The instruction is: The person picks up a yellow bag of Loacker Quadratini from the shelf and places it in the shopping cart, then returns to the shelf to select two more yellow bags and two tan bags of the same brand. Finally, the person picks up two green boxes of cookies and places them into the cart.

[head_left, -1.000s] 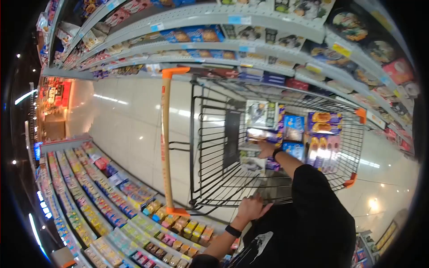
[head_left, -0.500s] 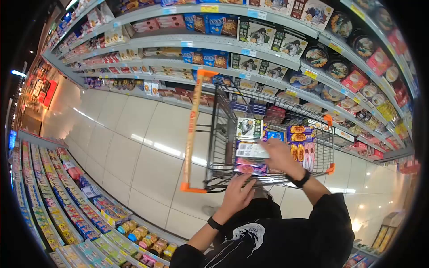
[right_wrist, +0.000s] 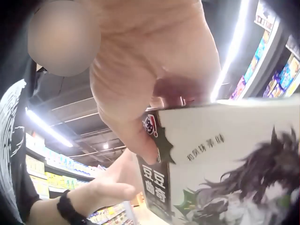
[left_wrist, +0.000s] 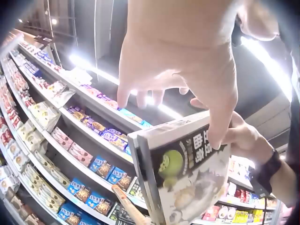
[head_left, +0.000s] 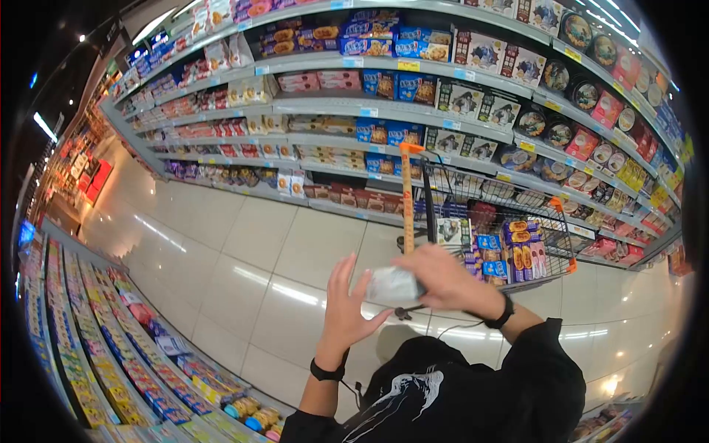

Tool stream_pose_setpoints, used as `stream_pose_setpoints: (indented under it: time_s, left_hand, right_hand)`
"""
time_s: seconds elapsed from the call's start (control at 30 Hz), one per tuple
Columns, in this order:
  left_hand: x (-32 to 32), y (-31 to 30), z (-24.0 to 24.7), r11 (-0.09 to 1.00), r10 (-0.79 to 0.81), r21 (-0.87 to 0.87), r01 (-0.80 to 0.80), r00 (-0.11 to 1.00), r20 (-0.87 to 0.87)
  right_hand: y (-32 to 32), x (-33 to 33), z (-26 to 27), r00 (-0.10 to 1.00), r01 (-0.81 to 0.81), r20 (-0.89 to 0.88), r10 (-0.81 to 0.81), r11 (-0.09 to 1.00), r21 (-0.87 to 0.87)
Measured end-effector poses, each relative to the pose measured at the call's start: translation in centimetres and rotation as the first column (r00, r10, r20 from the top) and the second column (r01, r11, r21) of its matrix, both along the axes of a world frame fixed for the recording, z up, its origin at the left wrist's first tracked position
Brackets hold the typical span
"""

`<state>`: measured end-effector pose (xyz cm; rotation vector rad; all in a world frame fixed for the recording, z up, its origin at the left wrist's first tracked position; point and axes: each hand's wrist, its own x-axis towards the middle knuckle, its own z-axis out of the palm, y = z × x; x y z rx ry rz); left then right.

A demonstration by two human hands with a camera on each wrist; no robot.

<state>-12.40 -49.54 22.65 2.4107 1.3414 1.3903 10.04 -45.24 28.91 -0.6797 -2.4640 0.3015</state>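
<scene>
My right hand (head_left: 447, 280) grips a white cookie box (head_left: 395, 286) by one edge, thumb on its printed face. In the right wrist view the box (right_wrist: 225, 150) shows a dark strip with characters and a drawn figure. The left hand (head_left: 348, 303) is raised at the box's other end, fingers extended and thumb spread. In the left wrist view its thumb overlaps the box (left_wrist: 187, 183), fingers straight beyond the top edge. Behind, the shopping cart's handle (head_left: 407, 199) stands upright in the view; the cart holds another cookie box (head_left: 452, 231), blue packs (head_left: 489, 242) and purple packs (head_left: 523, 229).
Long shelves (head_left: 325, 105) of packaged snacks curve along the far side of the aisle. A lower display (head_left: 125, 354) of small packs lines the near left. Pale tiled floor (head_left: 229, 295) lies between them. Lit ceiling strips show in both wrist views.
The right hand has come from inside the cart, bringing the cookie box out in front of my body. The left hand has risen from beside the cart to the box. The cart sits farther right in view.
</scene>
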Motion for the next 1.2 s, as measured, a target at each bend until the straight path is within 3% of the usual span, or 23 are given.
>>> stream_pose_setpoints:
  time_s: [0.1, 0.27, 0.37, 0.4, 0.43, 0.47, 0.53, 0.57, 0.6, 0.63, 0.67, 0.73, 0.77, 0.8, 0.83, 0.87, 0.93, 0.97, 1.0, 1.07, 1.13, 1.17, 1.2]
  left_hand:
    - [-3.7, 4.4, -2.2, 0.964, -0.183, -0.198, 0.178, 0.983, -0.005]
    - [-6.8, 10.7, -2.7, 0.941, -0.224, -0.240, 0.238, 0.971, 0.083]
    - [-8.3, 14.4, -2.8, 0.938, -0.239, -0.246, 0.245, 0.969, 0.053]
    - [-8.8, 16.0, -3.4, 0.910, -0.185, -0.346, 0.230, 0.970, 0.157]
    - [-9.4, 17.8, -4.1, 0.867, -0.126, -0.442, 0.230, 0.959, 0.253]
    - [-10.0, 19.7, -5.1, 0.858, -0.164, -0.445, 0.257, 0.958, 0.237]
    - [-10.8, 23.3, -7.1, 0.804, -0.018, -0.509, 0.306, 0.869, 0.494]
    - [-10.9, 25.0, -7.1, 0.832, 0.008, -0.512, 0.213, 0.918, 0.396]
    - [-10.5, 27.0, -6.9, 0.815, -0.043, -0.517, 0.261, 0.917, 0.396]
    - [-9.8, 28.7, -6.1, 0.787, -0.015, -0.526, 0.323, 0.862, 0.506]
    - [-9.1, 30.5, -5.6, 0.754, 0.024, -0.534, 0.383, 0.797, 0.604]
    - [-8.7, 35.3, -8.2, 0.702, 0.000, -0.552, 0.449, 0.776, 0.631]
    - [-8.2, 37.8, -9.5, 0.679, 0.017, -0.561, 0.474, 0.753, 0.658]
    - [-7.0, 40.1, -9.9, 0.648, -0.026, -0.565, 0.511, 0.756, 0.654]
    - [-5.9, 42.1, -10.3, 0.580, -0.025, -0.539, 0.610, 0.675, 0.737]
    - [-5.0, 43.7, -10.7, 0.503, -0.002, -0.509, 0.698, 0.591, 0.807]
    - [-2.6, 47.2, -10.9, 0.257, 0.015, -0.460, 0.850, 0.472, 0.881]
    - [-1.2, 48.4, -10.5, 0.118, -0.023, -0.461, 0.880, 0.466, 0.884]
    - [-0.1, 49.5, -10.1, -0.019, -0.057, -0.454, 0.891, 0.452, 0.890]
    - [2.6, 52.0, -10.9, -0.284, -0.164, -0.513, 0.810, 0.486, 0.858]
    - [5.2, 52.8, -10.7, -0.428, -0.334, -0.560, 0.709, 0.452, 0.827]
    - [6.7, 53.1, -10.2, -0.434, -0.479, -0.586, 0.685, 0.375, 0.794]
    - [7.8, 53.0, -10.1, -0.506, -0.484, -0.584, 0.635, 0.352, 0.801]
  right_hand:
    - [1.4, -4.7, -0.9, 0.999, -0.047, 0.020, 0.047, 0.999, -0.006]
    - [6.7, -7.7, -1.8, 0.998, -0.053, -0.021, 0.052, 0.998, -0.045]
    - [10.2, -8.0, -3.0, 0.989, 0.088, -0.101, -0.105, 0.983, -0.164]
    - [11.2, -7.7, -3.2, 0.984, 0.106, -0.123, -0.126, 0.981, -0.162]
    - [11.9, -7.2, -3.6, 0.955, 0.241, -0.136, -0.264, 0.956, -0.167]
    - [12.3, -6.5, -4.1, 0.903, 0.378, -0.143, -0.404, 0.908, -0.180]
    - [12.4, -4.9, -6.0, 0.837, 0.522, -0.079, -0.541, 0.833, -0.183]
    - [11.7, -4.5, -7.0, 0.733, 0.677, 0.081, -0.676, 0.713, -0.179]
    - [11.0, -4.3, -8.0, 0.588, 0.808, 0.239, -0.773, 0.569, -0.150]
    - [10.1, -4.2, -9.4, 0.468, 0.875, 0.374, -0.801, 0.479, -0.070]
    - [9.2, -4.4, -11.5, 0.422, 0.901, 0.379, -0.824, 0.427, -0.074]
    - [7.6, -5.0, -15.2, 0.367, 0.913, 0.541, -0.757, 0.180, -0.367]
    - [7.1, -5.2, -15.4, 0.325, 0.919, 0.542, -0.775, 0.125, -0.373]
    - [6.8, -5.6, -15.4, 0.293, 0.857, 0.524, -0.800, -0.024, -0.515]
    - [6.4, -6.0, -15.3, 0.255, 0.751, 0.507, -0.823, -0.163, -0.640]
    - [5.8, -6.5, -15.3, 0.210, 0.735, 0.515, -0.831, -0.213, -0.643]
    - [4.0, -7.0, -15.0, 0.167, 0.766, 0.543, -0.823, -0.238, -0.597]
    - [3.3, -7.4, -15.4, 0.119, 0.850, 0.459, -0.880, -0.148, -0.505]
    - [3.2, -8.0, -15.5, 0.042, 0.900, 0.418, -0.907, -0.147, -0.410]
    - [3.8, -9.6, -15.7, -0.100, 0.884, 0.621, -0.777, -0.356, -0.303]
    - [5.0, -10.9, -15.8, -0.270, 0.890, 0.567, -0.778, -0.427, -0.163]
    - [5.4, -11.3, -15.9, -0.315, 0.838, 0.570, -0.759, -0.505, -0.209]
    - [5.6, -11.7, -16.3, -0.358, 0.816, 0.588, -0.725, -0.549, -0.181]
